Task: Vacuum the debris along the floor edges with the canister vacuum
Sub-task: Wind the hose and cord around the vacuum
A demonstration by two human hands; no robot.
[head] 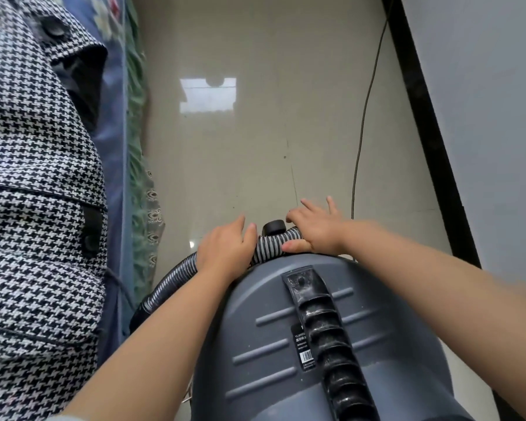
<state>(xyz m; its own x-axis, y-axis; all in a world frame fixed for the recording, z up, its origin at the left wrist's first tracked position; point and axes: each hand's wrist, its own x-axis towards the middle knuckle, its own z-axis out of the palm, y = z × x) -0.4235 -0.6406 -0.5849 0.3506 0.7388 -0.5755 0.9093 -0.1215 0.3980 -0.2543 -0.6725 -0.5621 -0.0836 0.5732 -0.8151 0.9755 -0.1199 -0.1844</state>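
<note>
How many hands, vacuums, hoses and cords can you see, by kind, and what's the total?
Hands: 2, left hand and right hand, both on the hose
Vacuums: 1, vacuum
Hoses: 1, hose
Cords: 1, cord on the floor
Total: 5

Both hands, left hand (225, 249) and right hand (315, 227), rest on the ribbed hose (271, 246) atop the grey canister vacuum (286, 344).

Both forearms are bare from elbow to wrist, with no watch, ring or glove on the left hand (225, 247) or right hand (315, 227). Nails are short, unpainted.
</note>
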